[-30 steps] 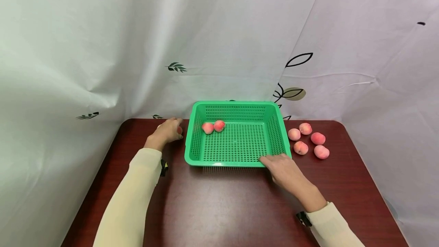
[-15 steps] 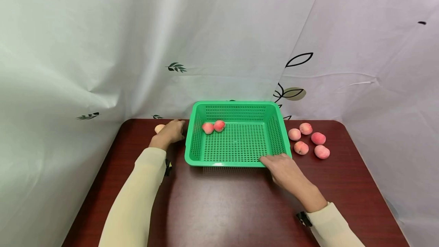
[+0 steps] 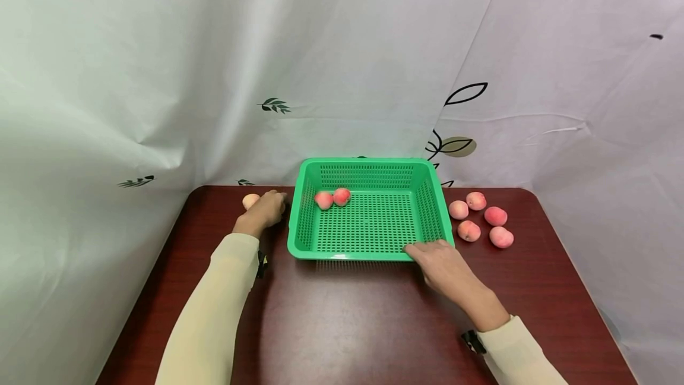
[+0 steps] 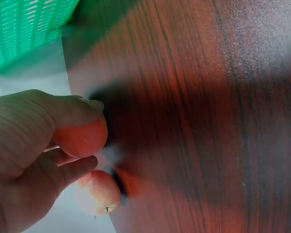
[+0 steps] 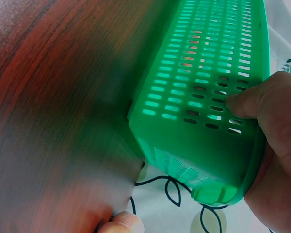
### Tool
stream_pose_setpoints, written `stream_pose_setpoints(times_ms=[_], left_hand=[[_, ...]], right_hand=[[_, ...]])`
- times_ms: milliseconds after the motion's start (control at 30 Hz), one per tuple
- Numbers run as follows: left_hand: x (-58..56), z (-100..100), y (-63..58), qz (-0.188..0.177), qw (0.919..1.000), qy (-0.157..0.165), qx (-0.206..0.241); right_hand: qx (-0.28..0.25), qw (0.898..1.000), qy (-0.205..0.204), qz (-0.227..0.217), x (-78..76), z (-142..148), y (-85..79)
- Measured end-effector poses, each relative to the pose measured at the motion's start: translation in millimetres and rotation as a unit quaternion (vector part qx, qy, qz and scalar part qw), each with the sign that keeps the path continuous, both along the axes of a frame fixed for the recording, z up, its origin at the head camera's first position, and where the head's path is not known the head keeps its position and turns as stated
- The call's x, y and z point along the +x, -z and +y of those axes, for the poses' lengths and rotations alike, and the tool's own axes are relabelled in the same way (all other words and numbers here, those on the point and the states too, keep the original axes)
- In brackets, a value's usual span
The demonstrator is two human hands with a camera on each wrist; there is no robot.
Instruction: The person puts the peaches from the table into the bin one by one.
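Note:
In the left wrist view, my left hand (image 4: 26,145) holds a red peach (image 4: 85,138) between thumb and fingers. From the head view that peach is hidden behind the left hand (image 3: 264,212), left of the green plastic basket (image 3: 352,256). A paler peach (image 3: 250,200) lies on the table just beyond the hand's left side. My right hand (image 3: 442,267) grips the basket's front right corner, its thumb pressed on the outer slotted wall (image 5: 208,92). Two peaches touch inside the basket, a pinkish one (image 3: 323,199) and a redder one (image 3: 342,196).
Several peaches lie on the dark red wooden table (image 3: 342,325) right of the basket, among them a deep red peach (image 3: 496,215) and a pink peach (image 3: 501,237). A white printed cloth (image 3: 352,64) hangs along the table's back edge.
My left hand has shifted right, nearer the basket, then drawn slightly back, covering the red peach and uncovering the paler one. The right hand, basket and other peaches stay put.

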State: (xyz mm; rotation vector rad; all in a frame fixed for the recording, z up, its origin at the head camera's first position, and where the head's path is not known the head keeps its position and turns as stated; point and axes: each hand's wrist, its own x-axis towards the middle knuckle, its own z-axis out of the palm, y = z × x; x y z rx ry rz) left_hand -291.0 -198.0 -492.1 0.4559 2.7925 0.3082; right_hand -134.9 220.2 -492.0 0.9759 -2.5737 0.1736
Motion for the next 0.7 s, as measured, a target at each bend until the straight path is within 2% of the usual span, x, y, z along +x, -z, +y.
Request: stream_pose_setpoints(times_ms=[400, 700], left_hand=[[1.8, -1, -4.7, 0.012, 0.9997, -0.006, 0.022], [6.4, -6, -18.5, 0.022, 0.9987, -0.022, 0.041]], right_hand=[[0.001, 1.0, -0.001, 0.0, -0.2, 1, -0.1], [0.0, 1.0, -0.002, 0.002, -1.5, 1, 1.2]])
